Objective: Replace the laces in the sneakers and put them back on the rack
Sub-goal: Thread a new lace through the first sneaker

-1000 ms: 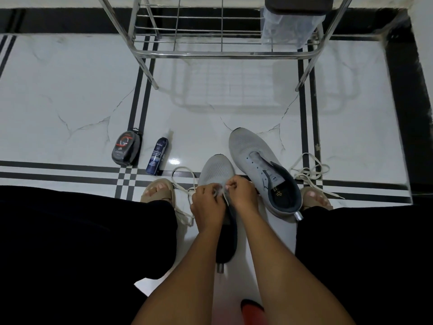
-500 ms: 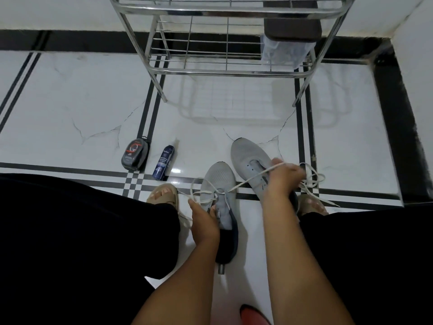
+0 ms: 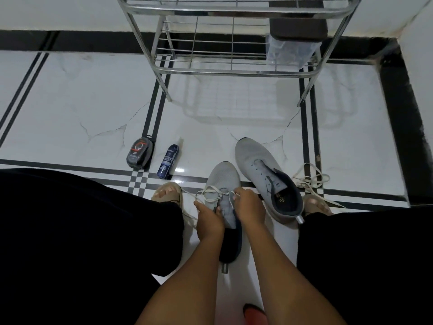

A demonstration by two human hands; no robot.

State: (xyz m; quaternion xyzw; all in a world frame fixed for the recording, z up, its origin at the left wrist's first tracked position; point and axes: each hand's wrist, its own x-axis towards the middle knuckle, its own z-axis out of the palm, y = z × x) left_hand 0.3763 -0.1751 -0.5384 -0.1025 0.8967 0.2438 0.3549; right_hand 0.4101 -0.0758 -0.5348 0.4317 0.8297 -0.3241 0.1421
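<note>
Two grey sneakers lie on the white floor between my knees. The nearer sneaker (image 3: 223, 179) has a white lace (image 3: 212, 191) threaded through its front eyelets. My left hand (image 3: 208, 219) holds this sneaker at its left side by the tongue. My right hand (image 3: 248, 205) pinches the lace's end over the sneaker's right eyelets. The second sneaker (image 3: 262, 170) lies to the right with bare eyelets. A loose white lace (image 3: 309, 179) is heaped on the floor right of it. The steel shoe rack (image 3: 234, 71) stands ahead.
A dark shoe-polish sponge case (image 3: 139, 154) and a small blue spray bottle (image 3: 168, 164) stand on the floor to the left. A dark box and a clear bag (image 3: 290, 50) sit on the rack's right side. My sandalled feet (image 3: 167, 192) flank the sneakers. A wall corner rises at right.
My right hand had pulled the lace out to the right half a second ago; it has come back over the nearer sneaker with the lace end. The camera tilted up.
</note>
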